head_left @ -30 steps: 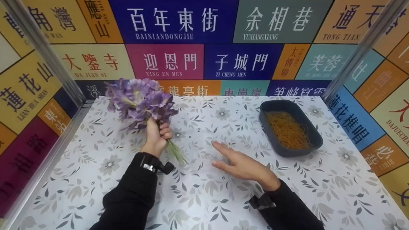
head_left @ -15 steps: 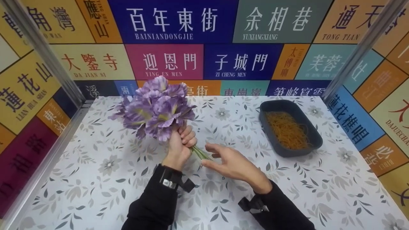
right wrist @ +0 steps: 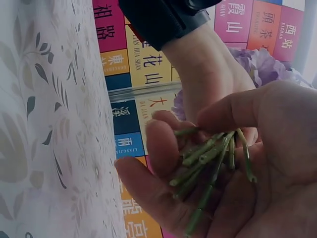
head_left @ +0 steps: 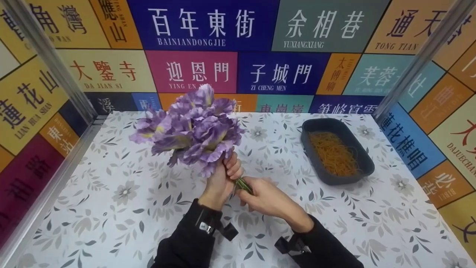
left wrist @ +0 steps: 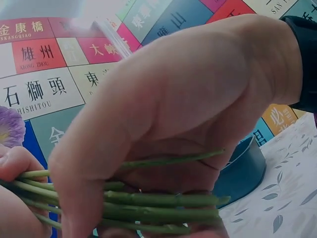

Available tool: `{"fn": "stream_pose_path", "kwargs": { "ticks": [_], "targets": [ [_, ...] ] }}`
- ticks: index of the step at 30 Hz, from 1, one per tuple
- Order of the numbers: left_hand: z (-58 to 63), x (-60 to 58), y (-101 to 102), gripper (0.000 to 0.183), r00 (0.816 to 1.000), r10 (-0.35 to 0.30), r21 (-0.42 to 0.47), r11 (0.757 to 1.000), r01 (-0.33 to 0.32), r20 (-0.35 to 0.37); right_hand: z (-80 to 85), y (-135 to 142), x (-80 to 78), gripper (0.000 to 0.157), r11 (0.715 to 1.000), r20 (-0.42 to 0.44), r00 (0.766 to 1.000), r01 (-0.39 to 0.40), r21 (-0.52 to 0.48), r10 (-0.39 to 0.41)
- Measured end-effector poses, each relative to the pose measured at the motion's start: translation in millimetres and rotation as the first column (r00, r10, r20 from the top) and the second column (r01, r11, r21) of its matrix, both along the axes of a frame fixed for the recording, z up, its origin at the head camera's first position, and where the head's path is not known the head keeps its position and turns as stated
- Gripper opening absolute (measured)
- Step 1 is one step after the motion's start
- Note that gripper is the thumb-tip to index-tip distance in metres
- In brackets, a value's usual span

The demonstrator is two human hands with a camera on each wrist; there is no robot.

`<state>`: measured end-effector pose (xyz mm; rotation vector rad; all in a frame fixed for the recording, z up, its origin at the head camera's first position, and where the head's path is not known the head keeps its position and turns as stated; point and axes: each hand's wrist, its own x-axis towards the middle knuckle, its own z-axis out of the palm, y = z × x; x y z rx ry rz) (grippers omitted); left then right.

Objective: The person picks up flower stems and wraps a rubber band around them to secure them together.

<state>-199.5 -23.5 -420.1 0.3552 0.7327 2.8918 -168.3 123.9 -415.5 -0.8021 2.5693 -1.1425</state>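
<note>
A bunch of purple flowers (head_left: 193, 130) with yellow-green throats leans to the upper left in the head view. My left hand (head_left: 219, 182) grips its green stems just below the blooms. Close beside it, my right hand (head_left: 269, 199) holds the lower stems (head_left: 244, 185) between thumb and curled fingers. The left wrist view shows the cut stem ends (left wrist: 163, 201) lying across under the right hand (left wrist: 163, 94). In the right wrist view the stems (right wrist: 210, 153) fan out over the right palm, with the left hand (right wrist: 213, 74) behind them.
A dark grey rectangular container (head_left: 336, 180) stands on the right of the table, with a heap of thin orange-brown strands (head_left: 334, 154) inside. A white leaf-patterned cloth (head_left: 122, 219) covers the table. Colourful sign-printed panels (head_left: 202, 26) and metal posts (head_left: 416, 56) bound it.
My left hand has carried the flowers rightward toward the right hand. The right hand, earlier open and apart, has moved slightly left and closed its fingers round the lower stems.
</note>
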Motion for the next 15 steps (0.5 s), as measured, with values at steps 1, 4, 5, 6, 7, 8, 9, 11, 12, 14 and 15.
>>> {"fn": "stream_pose_path", "kwargs": {
  "ticks": [1, 4, 5, 6, 7, 8, 9, 11, 12, 14, 15],
  "targets": [
    [0.2, 0.3, 0, 0.043, 1.0, 0.001, 0.003, 1.0, -0.001, 0.004, -0.7, -1, 0.6, 0.012, 1.0, -0.016, 1.0, 0.009, 0.005, -0.008],
    [0.8, 1.3, 1, 0.043, 1.0, 0.006, 0.022, 1.0, -0.006, 0.022, -3.5, -4, 0.7, 0.021, 0.999, -0.081, 0.996, 0.029, 0.026, -0.027],
    [1.3, 1.9, 0, 0.042, 0.999, 0.003, 0.03, 1.0, -0.004, 0.032, -4.6, -5, 0.3, 0.024, 0.999, -0.101, 0.994, 0.037, 0.034, -0.033],
    [2.1, 2.3, 0, 0.041, 0.999, 0.003, 0.031, 1.0, -0.004, 0.038, -5.4, -5, -0.2, 0.028, 0.998, -0.119, 0.992, 0.041, 0.037, -0.036],
    [2.6, 2.9, 0, 0.04, 0.999, 0.002, 0.03, 1.0, -0.003, 0.041, -6.0, -5, -0.6, 0.031, 0.998, -0.146, 0.988, 0.049, 0.045, -0.042],
    [3.5, 3.5, -1, 0.039, 0.999, 0.004, 0.024, 1.0, -0.006, 0.044, -6.5, -5, -0.8, 0.034, 0.997, -0.166, 0.985, 0.059, 0.051, -0.049],
    [4.4, 3.8, -2, 0.039, 0.999, 0.006, 0.022, 1.0, -0.007, 0.048, -6.8, -5, -0.9, 0.036, 0.996, -0.188, 0.981, 0.069, 0.058, -0.057],
    [6.6, 3.7, -5, 0.041, 0.998, 0.016, 0.013, 1.0, -0.017, 0.06, -7.4, -5, -0.7, 0.038, 0.994, -0.211, 0.975, 0.088, 0.066, -0.072],
    [7.8, 3.4, -7, 0.043, 0.998, 0.019, 0.009, 1.0, -0.02, 0.068, -7.8, -5, -0.3, 0.039, 0.993, -0.221, 0.972, 0.095, 0.067, -0.078],
    [9.9, 1.9, -11, 0.044, 0.996, 0.02, 0.01, 1.0, -0.021, 0.088, -8.3, -6, 0.9, 0.039, 0.991, -0.24, 0.967, 0.111, 0.073, -0.09],
    [11.0, 1.1, -13, 0.044, 0.995, 0.014, 0.017, 1.0, -0.016, 0.103, -8.7, -7, 1.7, 0.039, 0.99, -0.247, 0.964, 0.116, 0.077, -0.094]
  ]
}}
